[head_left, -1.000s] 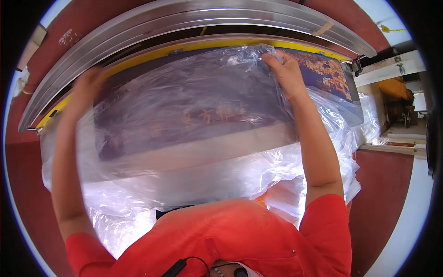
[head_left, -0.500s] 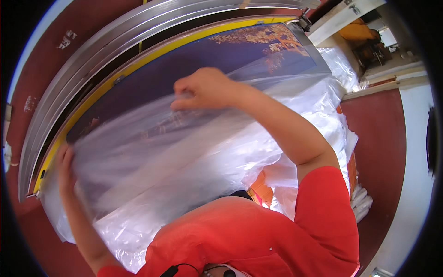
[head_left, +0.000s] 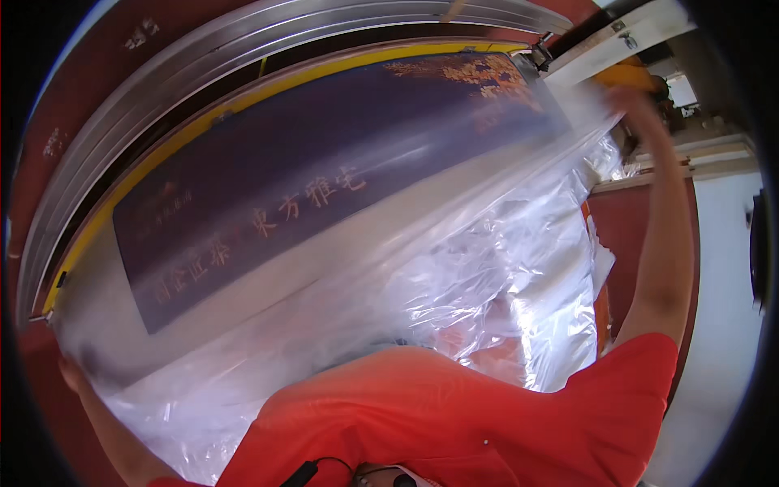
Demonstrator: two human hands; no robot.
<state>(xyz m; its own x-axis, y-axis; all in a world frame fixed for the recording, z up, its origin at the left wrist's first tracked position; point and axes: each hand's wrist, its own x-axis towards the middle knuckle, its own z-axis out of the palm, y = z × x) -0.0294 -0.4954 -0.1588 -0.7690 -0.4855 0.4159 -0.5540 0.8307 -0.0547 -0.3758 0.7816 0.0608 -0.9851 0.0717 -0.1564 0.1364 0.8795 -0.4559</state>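
A long dark blue panel (head_left: 268, 162) with gold lettering and a gold blossom pattern at its far right end lies in front of me. Thin clear plastic film (head_left: 341, 284) is spread over it and stretches between my hands. My right hand (head_left: 629, 101), smeared by motion, grips the film beyond the panel's far right corner, arm outstretched. At the near left corner, my left hand (head_left: 73, 375) is closed on the film's edge, its fingers partly hidden by the film. Crumpled film (head_left: 503, 284) hangs down on the near side, towards my red shirt.
Behind the panel runs a yellow edge strip (head_left: 162, 162), with long curved-looking grey metal rails (head_left: 324, 28) beyond it. A white frame piece (head_left: 625, 40) stands at the far right, near an orange-yellow object (head_left: 625, 75). The floor (head_left: 637, 219) is dark red, beside a pale wall (head_left: 726, 268).
My right hand has swung from above the panel's middle to its far right corner, drawing the film out flatter. My left hand has moved down and left; the lettering now shows more clearly.
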